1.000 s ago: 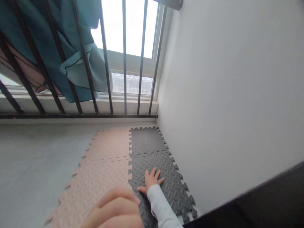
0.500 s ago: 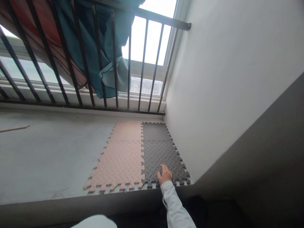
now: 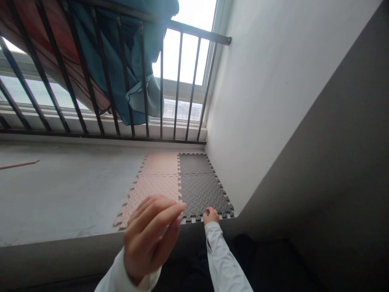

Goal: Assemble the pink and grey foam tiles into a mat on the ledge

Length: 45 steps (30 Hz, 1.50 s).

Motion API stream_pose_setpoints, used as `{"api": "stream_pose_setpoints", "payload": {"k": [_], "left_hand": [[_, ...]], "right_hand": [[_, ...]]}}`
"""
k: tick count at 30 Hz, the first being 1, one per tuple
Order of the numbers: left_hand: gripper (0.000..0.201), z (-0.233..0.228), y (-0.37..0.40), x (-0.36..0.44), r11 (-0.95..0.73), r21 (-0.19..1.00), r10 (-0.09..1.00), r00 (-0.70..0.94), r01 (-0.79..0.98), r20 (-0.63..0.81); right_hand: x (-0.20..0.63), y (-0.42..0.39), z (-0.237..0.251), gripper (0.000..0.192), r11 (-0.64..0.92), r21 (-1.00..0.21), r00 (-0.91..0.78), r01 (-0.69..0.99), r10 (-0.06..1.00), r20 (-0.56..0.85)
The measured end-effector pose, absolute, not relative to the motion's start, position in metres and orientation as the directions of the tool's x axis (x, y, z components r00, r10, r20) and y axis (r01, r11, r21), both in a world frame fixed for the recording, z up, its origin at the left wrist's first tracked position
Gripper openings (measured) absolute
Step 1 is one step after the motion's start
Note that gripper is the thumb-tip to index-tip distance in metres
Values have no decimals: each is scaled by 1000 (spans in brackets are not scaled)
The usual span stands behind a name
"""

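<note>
Concrete floor (image 3: pixel 60 194) fills most of the view, with a white wall (image 3: pixel 273 101) to the right and a black railing (image 3: pixel 121 81) across the window, a teal cloth (image 3: pixel 121 52) draped over it; a thin strip (image 3: pixel 18 164) lies far off to the left. Foam mats sit tight in the corner: two pink tiles (image 3: pixel 152 186) and two grey tiles (image 3: pixel 200 182), locked together by their toothed edges into a block of four; as a judgement, that block looks finished, while the wide stretch of bare concrete to the left has no mat on it and no loose tile is in sight. Nearer the camera, the left hand (image 3: pixel 150 235) is raised in the air, fingers loosely bent and close together, thumb near the fingertips, holding nothing and touching nothing. Smallest in view, the right hand (image 3: pixel 210 215), in a white sleeve, rests on the near edge of the grey tile; its fingers seem curled over that toothed edge, though whether they grip it I cannot tell.
</note>
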State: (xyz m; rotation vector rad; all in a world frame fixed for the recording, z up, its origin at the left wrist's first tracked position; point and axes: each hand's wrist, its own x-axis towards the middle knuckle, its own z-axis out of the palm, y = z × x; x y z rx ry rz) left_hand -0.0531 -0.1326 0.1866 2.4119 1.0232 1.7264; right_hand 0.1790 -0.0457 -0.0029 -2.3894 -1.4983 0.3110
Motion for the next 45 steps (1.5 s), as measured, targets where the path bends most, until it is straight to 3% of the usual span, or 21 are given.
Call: {"api": "stream_pose_setpoints", "payload": {"k": [2,4,6,9,12,26,32,39,45], "left_hand": [[20,155,-99,-37,-699,363,607,241,616,757],[25,108,-70,-29,-561,348,783,346,751,516],[25,63,-53,-26,-458,319,886,395,830,244],[27,18,-44,-25,-401,279,910,415,873,8],[29,2,-40,-18,-387,234,903,417,892,-97],[19,1,-23,-3,-338,149,910,363,929,-202],[20,-3,-33,-10,-367,155,911,388,917,-142],[28,-17,-26,-15,-364,252,928,373,897,14],[53,-20,7,-16,-230,126,950,251,965,-187]], "right_hand": [[178,-50,-2,28,-430,-349,441,833,896,-52],[176,-53,-2,26,-437,-329,437,837,896,-78],[172,-55,-2,25,-437,-310,428,845,898,-100],[166,-58,-2,24,-431,-285,411,856,902,-131],[160,-59,-3,22,-418,-271,387,867,908,-161],[146,-47,-1,37,-326,-222,305,919,944,-126],[148,-45,5,26,-303,-232,285,925,952,-108],[149,-48,7,26,-287,-253,271,924,958,-95],[150,-54,5,36,-329,-289,304,899,944,-127]]}}
